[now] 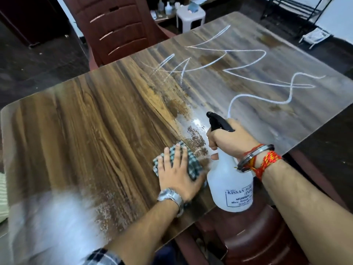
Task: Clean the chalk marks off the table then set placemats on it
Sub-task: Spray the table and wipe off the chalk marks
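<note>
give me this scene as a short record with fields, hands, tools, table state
left hand: left hand pressed flat on a checked cloth on the table
right hand: right hand gripping a white spray bottle, fingers on the black trigger
chalk marks: white chalk marks on the far half, not wiped
wet patch: wet patch ahead of the cloth
placemats: none in view
chair: brown chair at the far side

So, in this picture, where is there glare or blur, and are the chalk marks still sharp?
Head view: pale glare washes the far right half of the table; a blurred white haze hides its near left corner; the chalk marks read sharp; the left hand on the checked cloth is slightly soft; wide-angle bending curves the table edges.
</note>
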